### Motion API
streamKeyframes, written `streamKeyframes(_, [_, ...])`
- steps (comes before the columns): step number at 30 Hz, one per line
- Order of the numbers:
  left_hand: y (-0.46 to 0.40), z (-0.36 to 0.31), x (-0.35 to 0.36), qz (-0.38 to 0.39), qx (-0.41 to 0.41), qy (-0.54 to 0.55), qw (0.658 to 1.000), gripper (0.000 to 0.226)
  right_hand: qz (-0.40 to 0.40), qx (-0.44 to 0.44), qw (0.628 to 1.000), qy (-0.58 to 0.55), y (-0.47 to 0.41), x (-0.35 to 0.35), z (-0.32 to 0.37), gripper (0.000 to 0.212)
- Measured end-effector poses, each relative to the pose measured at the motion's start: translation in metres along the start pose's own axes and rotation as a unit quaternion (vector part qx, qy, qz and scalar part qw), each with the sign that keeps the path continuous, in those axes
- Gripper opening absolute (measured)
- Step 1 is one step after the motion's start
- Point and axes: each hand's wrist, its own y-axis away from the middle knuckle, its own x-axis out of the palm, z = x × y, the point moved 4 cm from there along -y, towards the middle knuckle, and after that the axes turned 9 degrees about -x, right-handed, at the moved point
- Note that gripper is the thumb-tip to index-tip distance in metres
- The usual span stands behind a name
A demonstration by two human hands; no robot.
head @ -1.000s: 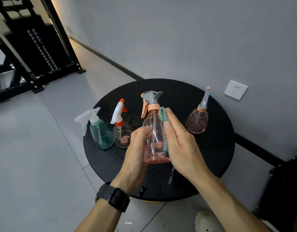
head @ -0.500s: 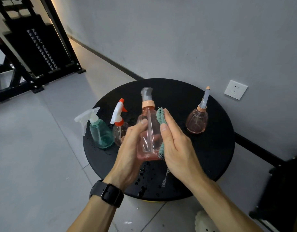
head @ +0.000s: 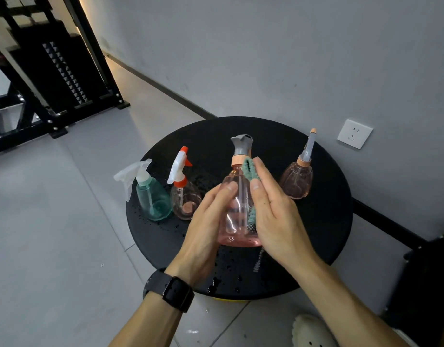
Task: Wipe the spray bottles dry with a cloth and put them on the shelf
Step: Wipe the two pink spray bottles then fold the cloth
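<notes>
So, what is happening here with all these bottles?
A person is drying a pink spray bottle over a round black table. The left hand holds the bottle, and the right hand presses a green cloth against its side. Three other bottles stand on the wet table: a teal one, a clear one with a red and white trigger, and a pink one at the right.

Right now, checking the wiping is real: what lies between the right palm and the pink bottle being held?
In the head view, a green cloth is sandwiched between the right hand and the pink bottle; the left hand touches the bottle bare.
</notes>
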Motion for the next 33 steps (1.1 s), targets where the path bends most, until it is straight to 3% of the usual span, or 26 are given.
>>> streamKeyframes(4, [0.000,-0.002,-0.003,-0.001,-0.007,0.070,0.998,0.038,0.028,-0.030,0.999,0.021,0.006,0.013,0.006,0.052])
streamKeyframes(11, [-0.002,-0.009,-0.006,0.020,0.029,0.156,0.987,0.039,0.031,-0.112,0.989,0.086,0.013,0.023,0.012,0.049])
streamKeyframes(18, [0.001,0.000,-0.001,0.044,-0.021,0.078,0.996,0.042,0.031,-0.194,0.957,0.214,0.008,0.018,0.018,0.050])
streamKeyframes(26, [0.003,0.008,0.010,0.076,-0.045,0.046,0.995,0.055,0.064,-0.141,0.966,0.208,-0.002,0.007,0.013,0.050])
streamKeyframes(30, [0.000,0.008,0.006,0.036,-0.039,0.093,0.994,0.060,0.068,-0.134,0.971,0.185,0.003,0.012,0.013,0.051])
streamKeyframes(33, [-0.001,0.002,0.002,0.029,-0.006,0.153,0.988,0.052,0.056,-0.158,0.970,0.179,0.009,0.018,0.017,0.049])
